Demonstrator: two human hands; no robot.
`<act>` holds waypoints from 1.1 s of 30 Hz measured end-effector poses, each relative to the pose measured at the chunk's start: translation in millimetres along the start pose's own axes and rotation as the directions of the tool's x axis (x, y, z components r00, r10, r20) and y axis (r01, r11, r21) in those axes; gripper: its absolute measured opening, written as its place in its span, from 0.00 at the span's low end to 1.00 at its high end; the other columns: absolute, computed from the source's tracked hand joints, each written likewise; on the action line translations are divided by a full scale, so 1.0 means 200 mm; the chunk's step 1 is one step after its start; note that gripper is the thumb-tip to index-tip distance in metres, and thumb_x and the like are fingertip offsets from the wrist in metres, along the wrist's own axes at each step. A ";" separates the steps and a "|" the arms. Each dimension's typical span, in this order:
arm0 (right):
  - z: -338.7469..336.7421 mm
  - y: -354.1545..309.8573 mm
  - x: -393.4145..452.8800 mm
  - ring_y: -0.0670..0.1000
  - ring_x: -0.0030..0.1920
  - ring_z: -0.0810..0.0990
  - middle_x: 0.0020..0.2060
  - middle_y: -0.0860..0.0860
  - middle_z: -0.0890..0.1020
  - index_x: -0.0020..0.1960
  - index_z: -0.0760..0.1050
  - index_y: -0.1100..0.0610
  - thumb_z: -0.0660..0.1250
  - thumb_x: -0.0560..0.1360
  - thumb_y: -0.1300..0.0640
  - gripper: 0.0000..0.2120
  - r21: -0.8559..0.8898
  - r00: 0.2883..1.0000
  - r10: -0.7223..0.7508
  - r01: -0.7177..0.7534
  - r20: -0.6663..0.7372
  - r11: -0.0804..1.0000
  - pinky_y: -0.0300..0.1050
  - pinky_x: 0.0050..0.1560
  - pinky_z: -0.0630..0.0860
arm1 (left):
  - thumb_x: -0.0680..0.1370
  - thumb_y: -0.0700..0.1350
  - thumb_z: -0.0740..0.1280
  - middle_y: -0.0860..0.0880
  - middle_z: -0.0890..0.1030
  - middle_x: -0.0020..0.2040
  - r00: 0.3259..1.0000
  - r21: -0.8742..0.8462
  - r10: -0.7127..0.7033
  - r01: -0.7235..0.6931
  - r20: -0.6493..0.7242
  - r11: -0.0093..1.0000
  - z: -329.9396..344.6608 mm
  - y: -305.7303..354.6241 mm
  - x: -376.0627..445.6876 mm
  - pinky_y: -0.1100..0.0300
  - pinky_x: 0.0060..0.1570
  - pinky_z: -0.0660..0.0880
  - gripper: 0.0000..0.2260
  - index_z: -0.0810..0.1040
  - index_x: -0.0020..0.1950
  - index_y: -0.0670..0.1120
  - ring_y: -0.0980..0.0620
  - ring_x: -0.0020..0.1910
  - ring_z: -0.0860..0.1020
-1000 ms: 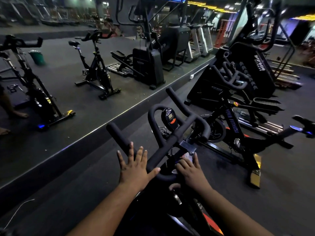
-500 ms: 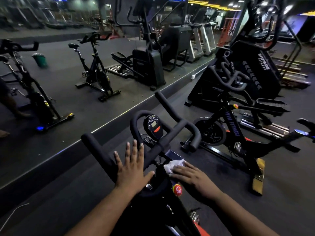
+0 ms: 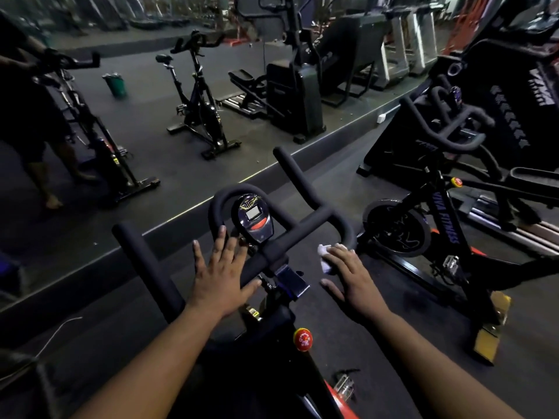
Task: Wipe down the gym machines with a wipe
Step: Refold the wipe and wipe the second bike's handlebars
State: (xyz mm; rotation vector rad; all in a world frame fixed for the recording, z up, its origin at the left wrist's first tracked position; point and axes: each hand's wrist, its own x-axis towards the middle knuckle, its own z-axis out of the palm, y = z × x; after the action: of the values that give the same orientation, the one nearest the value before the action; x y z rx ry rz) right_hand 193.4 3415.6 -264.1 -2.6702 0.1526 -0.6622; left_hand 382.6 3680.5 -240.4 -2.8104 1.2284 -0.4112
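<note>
- The wipe (image 3: 325, 257) is a small white crumple under the fingertips of my right hand (image 3: 352, 278), pressed against the foam of the handlebar (image 3: 305, 228) just below its right-hand bend. I keep it bunched so there is a thick pad between my fingers and the foam.
- My right grip is nearly flat: fingers stretched over the wipe, thumb stuck out to the side and touching nothing. I judge this a press and not a pinch, since the wipe has to slide along the tube.
- The wad itself has no clear direction, being a lump with one corner poking out towards the bike's centre. Its longer side seems to run roughly along my fingers, though that is hard to tell.
- My left hand (image 3: 222, 275) lies spread on the left part of the bar, fingers straight, tips reaching towards the inner loop beside the console (image 3: 253, 217). It holds nothing; I judge it is there to steady the bars.
- The handlebar's crossbar runs left to right in front of me, and its two long horns point up and away towards the mirror (image 3: 136, 122).
- The red knob (image 3: 302, 339) sits on the frame below, nearer me; a second bike (image 3: 438, 213) stands to my right.
</note>
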 end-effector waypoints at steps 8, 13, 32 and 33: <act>0.03 0.09 0.17 0.57 0.67 0.75 0.58 0.51 0.79 0.60 0.79 0.54 0.54 0.72 0.22 0.39 -0.045 0.997 0.073 -0.071 0.041 0.996 0.64 0.75 0.60 | 0.73 0.72 0.54 0.41 0.64 0.79 0.999 -0.046 -0.023 0.020 -0.047 0.999 0.00 0.00 -0.02 0.29 0.74 0.42 0.39 0.73 0.74 0.46 0.46 0.80 0.31; 0.06 0.13 -0.06 0.52 0.81 0.52 0.80 0.52 0.59 0.81 0.56 0.54 0.58 0.70 0.22 0.50 -0.004 0.986 0.166 -0.166 0.024 0.986 0.64 0.77 0.49 | 0.75 0.71 0.57 0.41 0.61 0.81 0.999 -0.055 -0.033 0.033 -0.009 0.998 -0.02 0.01 -0.01 0.29 0.75 0.41 0.38 0.72 0.75 0.47 0.47 0.78 0.27; -0.07 0.22 0.28 0.49 0.81 0.48 0.78 0.47 0.63 0.78 0.64 0.49 0.39 0.63 0.14 0.57 -0.005 0.931 0.273 -0.280 0.240 0.960 0.70 0.75 0.48 | 0.72 0.71 0.55 0.41 0.68 0.77 0.997 -0.058 -0.029 0.025 -0.074 0.998 0.00 0.01 -0.01 0.27 0.74 0.48 0.37 0.77 0.70 0.47 0.45 0.82 0.39; -0.07 0.21 0.29 0.49 0.81 0.46 0.79 0.48 0.61 0.79 0.63 0.48 0.39 0.62 0.14 0.57 0.003 0.926 0.288 -0.297 0.244 0.955 0.70 0.75 0.48 | 0.72 0.71 0.56 0.40 0.70 0.76 0.996 -0.055 -0.026 0.022 -0.083 0.998 0.00 0.00 -0.01 0.26 0.73 0.50 0.37 0.78 0.69 0.47 0.44 0.82 0.42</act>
State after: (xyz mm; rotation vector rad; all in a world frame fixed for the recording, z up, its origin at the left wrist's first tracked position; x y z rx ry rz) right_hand 236.3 3360.4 -244.2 -2.5876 0.4555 -0.2413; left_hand 380.8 3681.2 -241.6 -2.8835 1.2401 -0.5091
